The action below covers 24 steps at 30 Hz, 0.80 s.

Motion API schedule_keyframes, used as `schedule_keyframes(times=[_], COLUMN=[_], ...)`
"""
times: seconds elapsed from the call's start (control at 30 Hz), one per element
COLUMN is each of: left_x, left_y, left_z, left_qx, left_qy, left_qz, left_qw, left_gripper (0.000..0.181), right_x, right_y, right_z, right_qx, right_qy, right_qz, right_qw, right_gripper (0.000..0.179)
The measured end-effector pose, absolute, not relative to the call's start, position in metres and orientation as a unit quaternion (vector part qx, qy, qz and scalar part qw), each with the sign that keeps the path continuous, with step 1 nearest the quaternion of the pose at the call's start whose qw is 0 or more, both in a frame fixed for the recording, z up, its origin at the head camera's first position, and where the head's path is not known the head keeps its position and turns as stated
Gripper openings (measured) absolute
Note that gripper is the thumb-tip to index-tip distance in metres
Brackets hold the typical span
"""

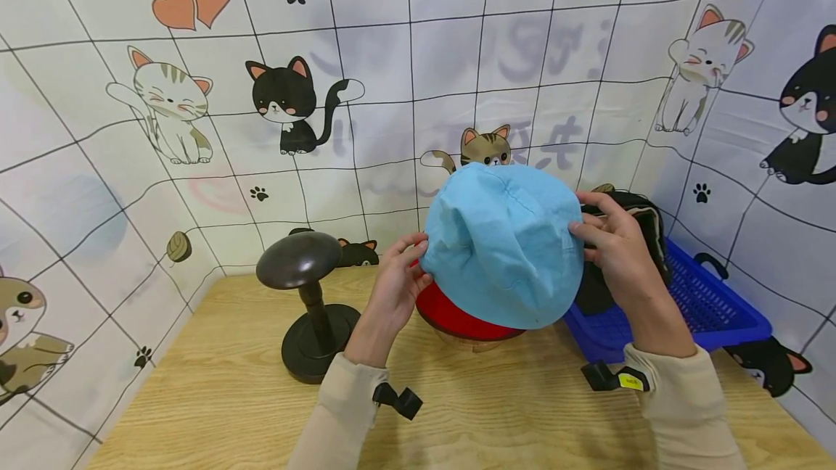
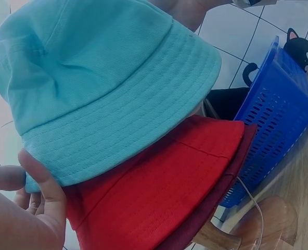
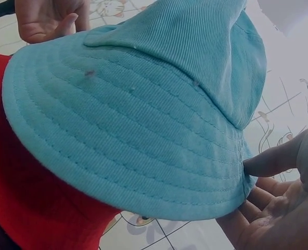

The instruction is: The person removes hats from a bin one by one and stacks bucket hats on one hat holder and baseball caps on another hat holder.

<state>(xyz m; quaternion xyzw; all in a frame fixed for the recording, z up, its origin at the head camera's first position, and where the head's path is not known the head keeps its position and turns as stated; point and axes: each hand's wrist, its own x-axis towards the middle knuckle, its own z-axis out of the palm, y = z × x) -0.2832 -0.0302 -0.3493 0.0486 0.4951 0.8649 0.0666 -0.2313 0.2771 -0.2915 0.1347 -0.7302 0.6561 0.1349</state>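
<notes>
A light blue bucket hat is held up between both hands, its dented crown showing and its brim stitched in rows. My left hand pinches the brim at the left edge. On the opposite side, my right hand pinches the brim between thumb and fingers. Directly beneath is a red bucket hat, with a dark red brim layer under its edge. It sits on a wooden stand, mostly hidden in the head view. Whether the blue hat touches the red one, I cannot tell.
To the left stands a black hat stand with a domed top and round base. A blue perforated basket lies at the right, with dark items in it. Cat-printed wall sheets enclose the wooden table.
</notes>
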Motion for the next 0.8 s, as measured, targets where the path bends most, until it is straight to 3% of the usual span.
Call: schedule_keyframes(times=[0.8], left_x=[-0.284], left_y=[-0.031], left_z=[-0.352], left_qx=[0.05], left_qy=[0.494], left_qz=[0.865], left_qw=[0.069], left_gripper=[0.008], right_x=[-0.236], right_y=[0.263], right_z=[-0.297], right_qx=[0.142], right_qy=[-0.765], right_qz=[0.618], right_qw=[0.115], right_gripper=[0.028])
